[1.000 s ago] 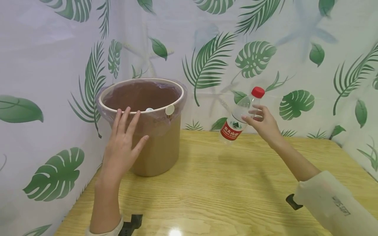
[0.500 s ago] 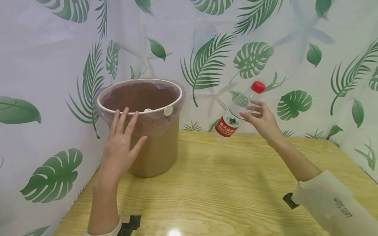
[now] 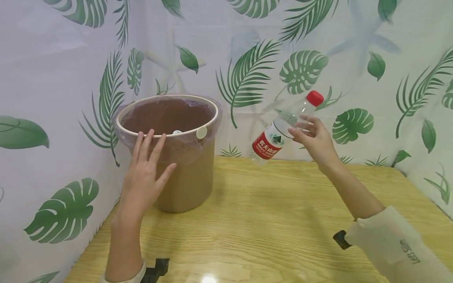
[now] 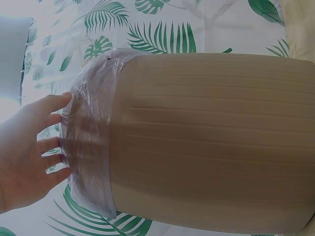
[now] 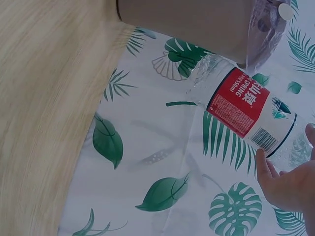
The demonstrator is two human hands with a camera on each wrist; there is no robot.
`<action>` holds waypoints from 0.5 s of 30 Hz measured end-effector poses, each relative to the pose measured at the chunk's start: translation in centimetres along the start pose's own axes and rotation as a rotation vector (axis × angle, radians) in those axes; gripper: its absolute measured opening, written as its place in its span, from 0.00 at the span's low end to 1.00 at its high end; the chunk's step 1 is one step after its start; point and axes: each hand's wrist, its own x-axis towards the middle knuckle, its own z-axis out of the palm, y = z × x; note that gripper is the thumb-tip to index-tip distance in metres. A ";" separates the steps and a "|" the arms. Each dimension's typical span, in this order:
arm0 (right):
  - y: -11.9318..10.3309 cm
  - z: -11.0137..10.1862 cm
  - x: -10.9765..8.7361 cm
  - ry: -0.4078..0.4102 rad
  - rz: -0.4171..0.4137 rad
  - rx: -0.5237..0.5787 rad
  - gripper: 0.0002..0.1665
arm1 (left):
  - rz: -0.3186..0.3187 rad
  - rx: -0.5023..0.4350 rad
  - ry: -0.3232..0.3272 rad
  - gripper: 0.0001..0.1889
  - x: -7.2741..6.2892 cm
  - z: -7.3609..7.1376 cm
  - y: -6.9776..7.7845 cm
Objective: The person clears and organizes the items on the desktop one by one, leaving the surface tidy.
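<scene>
My right hand (image 3: 317,143) grips a clear plastic water bottle (image 3: 271,138) by its upper part, above the tabletop. The bottle leans, its red cap (image 3: 315,98) up to the right and its base down to the left. A red and white label wraps its lower half, also plain in the right wrist view. At the left stands a brown trash can (image 3: 191,181) lined with a thin translucent bag (image 4: 93,132). My left hand (image 3: 143,179), fingers spread and nearly straight, has its fingertips at the can's near rim. Only a small pale item (image 3: 177,132) shows inside the can.
The can stands on a wood-grain table (image 3: 255,220), close to the left wall. White sheeting printed with green leaves (image 3: 247,78) hangs behind and at the sides. A round cream tab (image 3: 201,133) sits on the can's rim.
My right hand has tilted the bottle further over, its base swinging left and up toward the can while the cap rose slightly. The left hand stays at the rim.
</scene>
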 end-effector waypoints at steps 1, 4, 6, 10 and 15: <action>-0.1 0.1 0.0 0.003 -0.002 0.010 0.40 | -0.001 -0.001 0.000 0.36 0.0 0.0 0.0; -0.3 0.3 -0.1 0.011 -0.021 0.088 0.40 | -0.001 0.001 0.002 0.36 0.0 0.0 0.0; -0.5 0.4 -0.1 0.018 -0.037 0.146 0.39 | 0.001 0.001 0.006 0.36 0.0 0.0 -0.1; -0.8 0.5 -0.2 0.025 -0.055 0.291 0.37 | 0.007 0.003 0.011 0.36 0.0 0.1 -0.1; -1.4 0.7 -0.3 0.026 -0.058 0.378 0.37 | 0.011 0.007 0.015 0.36 0.0 0.1 -0.2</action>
